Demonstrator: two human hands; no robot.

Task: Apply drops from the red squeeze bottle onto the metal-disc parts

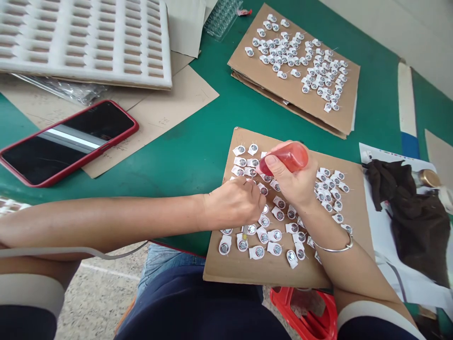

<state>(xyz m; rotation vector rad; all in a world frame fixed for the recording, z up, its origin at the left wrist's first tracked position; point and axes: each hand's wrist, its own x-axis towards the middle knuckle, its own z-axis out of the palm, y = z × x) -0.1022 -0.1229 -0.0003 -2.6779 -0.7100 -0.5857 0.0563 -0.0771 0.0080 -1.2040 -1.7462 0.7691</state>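
My right hand (300,182) grips a red translucent squeeze bottle (292,157), tilted with its rounded end up and to the right. Beside it, my left hand (236,200) is closed, knuckles up, over a cardboard sheet (226,268). A thin yellowish tip (245,233) shows below the left fist, at one of the small round silver parts with white tabs (242,244). Whether that tip belongs to something in my left hand or to the bottle, I cannot tell. Many such parts with fine wires lie on the sheet; my hands hide some.
Another cardboard stack (244,71) at the back bears more parts. A red-cased phone (71,141), brown paper (184,94) and a white slotted tray (116,42) lie left on the green table (170,160). Dark cloth (417,217) is at right; a red stool (311,316) stands below.
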